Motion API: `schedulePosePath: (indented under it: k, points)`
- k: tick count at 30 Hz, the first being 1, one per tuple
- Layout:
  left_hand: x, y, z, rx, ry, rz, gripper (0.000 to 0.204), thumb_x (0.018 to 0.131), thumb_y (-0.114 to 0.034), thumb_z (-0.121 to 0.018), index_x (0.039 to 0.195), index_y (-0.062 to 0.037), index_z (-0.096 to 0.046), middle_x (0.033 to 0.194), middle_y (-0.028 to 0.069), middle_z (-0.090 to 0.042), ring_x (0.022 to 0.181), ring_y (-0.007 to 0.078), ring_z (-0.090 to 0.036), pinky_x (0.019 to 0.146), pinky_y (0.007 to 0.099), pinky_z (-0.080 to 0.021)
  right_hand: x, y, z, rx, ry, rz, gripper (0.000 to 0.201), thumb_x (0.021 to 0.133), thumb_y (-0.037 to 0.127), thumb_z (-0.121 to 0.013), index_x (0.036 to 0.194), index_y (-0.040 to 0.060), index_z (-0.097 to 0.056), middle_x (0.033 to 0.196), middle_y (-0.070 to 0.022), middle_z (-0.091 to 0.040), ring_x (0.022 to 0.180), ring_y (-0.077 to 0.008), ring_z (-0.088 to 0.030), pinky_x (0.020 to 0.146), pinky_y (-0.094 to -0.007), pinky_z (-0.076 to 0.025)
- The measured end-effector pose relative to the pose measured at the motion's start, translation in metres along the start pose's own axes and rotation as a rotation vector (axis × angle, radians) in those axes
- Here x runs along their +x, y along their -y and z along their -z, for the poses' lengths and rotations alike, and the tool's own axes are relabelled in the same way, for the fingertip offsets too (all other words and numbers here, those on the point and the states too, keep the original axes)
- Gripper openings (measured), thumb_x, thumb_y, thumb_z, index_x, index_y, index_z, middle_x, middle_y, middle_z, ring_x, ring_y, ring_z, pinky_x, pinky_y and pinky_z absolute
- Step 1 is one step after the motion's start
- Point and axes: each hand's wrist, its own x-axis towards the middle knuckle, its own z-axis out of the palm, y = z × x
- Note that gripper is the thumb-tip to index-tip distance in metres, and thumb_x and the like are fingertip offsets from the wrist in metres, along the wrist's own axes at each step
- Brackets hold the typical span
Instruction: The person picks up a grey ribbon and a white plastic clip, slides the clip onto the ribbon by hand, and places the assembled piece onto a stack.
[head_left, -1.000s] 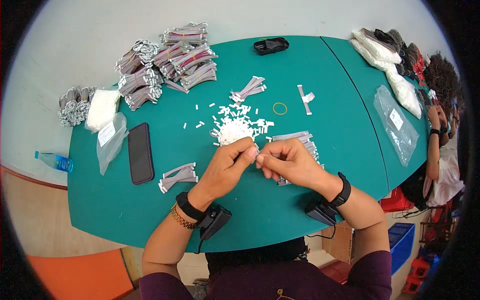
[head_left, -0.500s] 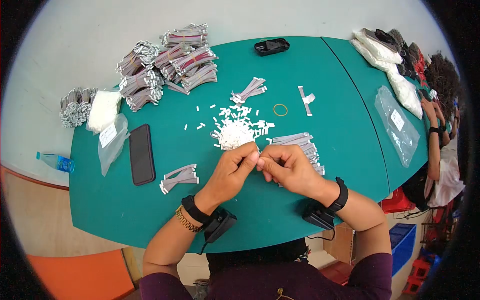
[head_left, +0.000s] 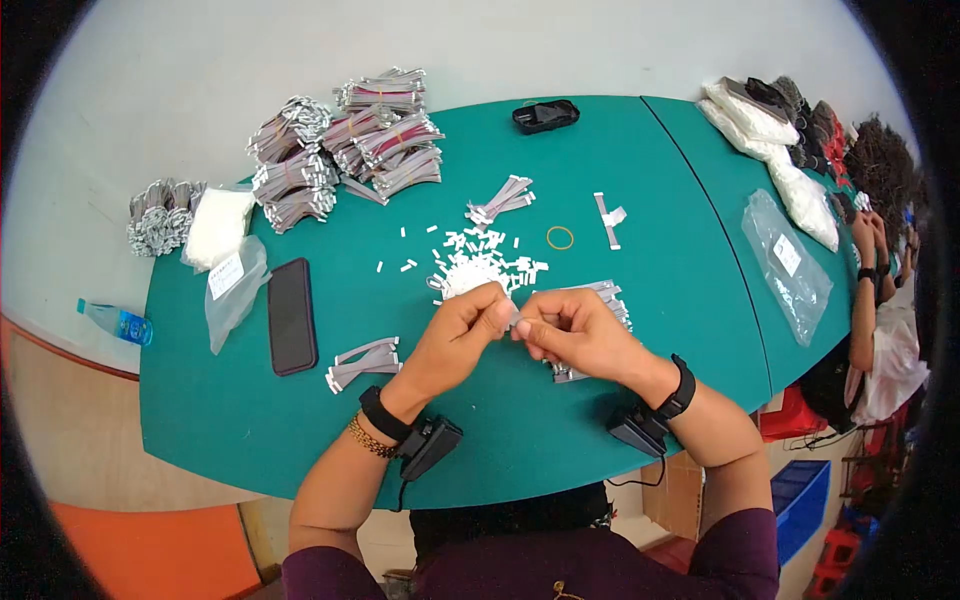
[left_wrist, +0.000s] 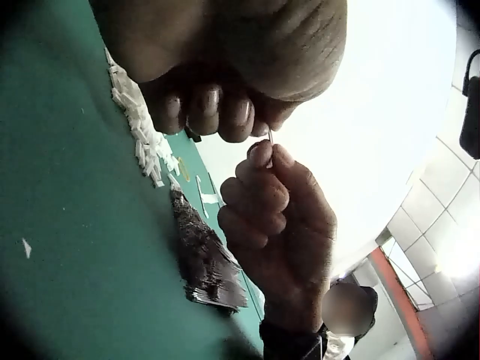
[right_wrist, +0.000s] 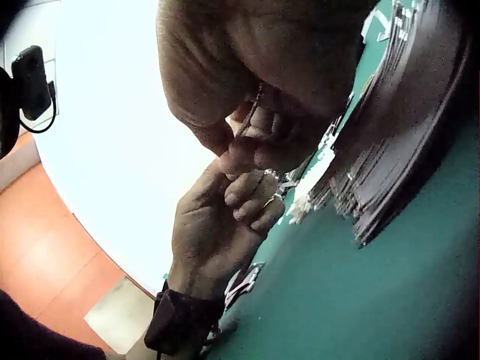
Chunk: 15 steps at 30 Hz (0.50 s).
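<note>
Both hands meet above the green table. The left hand pinches one end of a small grey strip between thumb and forefinger. Pinching the same piece from the other side is the right hand, its fingers curled. In the left wrist view, a thin edge of the piece shows between the fingertips of the left hand and right hand. A pile of small white pieces lies just beyond the hands. Flat grey cables with white ends lie partly under the right hand.
Bundled cables are stacked at the back left. Nearer are a phone, a clear bag and a few loose cables. Beyond the pile lie more cables, a rubber band and a black case. Another person's arms show at right.
The head view has tilted slightly, so the table's things appear lower. The hands stay together, and more of the grey strip shows between their fingertips.
</note>
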Motion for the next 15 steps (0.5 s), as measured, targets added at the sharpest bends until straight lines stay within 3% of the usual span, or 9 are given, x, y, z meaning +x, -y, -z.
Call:
schedulePosePath:
  k: [5, 9, 15]
  points:
    - [0.001, -0.006, 0.001, -0.082, -0.219, -0.006, 0.029, 0.094, -0.025, -0.051, 0.076, -0.0027, -0.055, 0.061, -0.0045, -0.043, 0.056, 0.0031, -0.036, 0.050, 0.0202, -0.029, 0.006, 0.006, 0.014, 0.107, -0.226, 0.063, 0.011, 0.086, 0.014, -0.061, 0.084, 0.0029, -0.063, 0.065, -0.0002, -0.058, 0.053, -0.0046, -0.049, 0.049, -0.0189, -0.040]
    - [-0.001, -0.004, -0.006, -0.011, -0.208, -0.009, 0.022, 0.089, -0.020, -0.058, 0.084, -0.0008, -0.068, 0.058, -0.0046, -0.049, 0.055, 0.0024, -0.041, 0.049, 0.0196, -0.030, 0.007, 0.004, 0.017, 0.488, -0.262, 0.074, 0.009, 0.086, 0.013, -0.062, 0.086, 0.0036, -0.062, 0.068, -0.0017, -0.059, 0.056, -0.0068, -0.053, 0.052, -0.0205, -0.044]
    - [-0.005, -0.008, -0.013, 0.065, -0.292, -0.023, 0.017, 0.087, -0.016, -0.062, 0.086, -0.0009, -0.069, 0.060, -0.0040, -0.053, 0.055, 0.0024, -0.042, 0.048, 0.0204, -0.032, 0.007, 0.003, 0.016, 0.596, -0.236, 0.127, 0.011, 0.086, 0.016, -0.063, 0.088, 0.0054, -0.060, 0.073, -0.0005, -0.059, 0.061, -0.0066, -0.054, 0.057, -0.0217, -0.048]
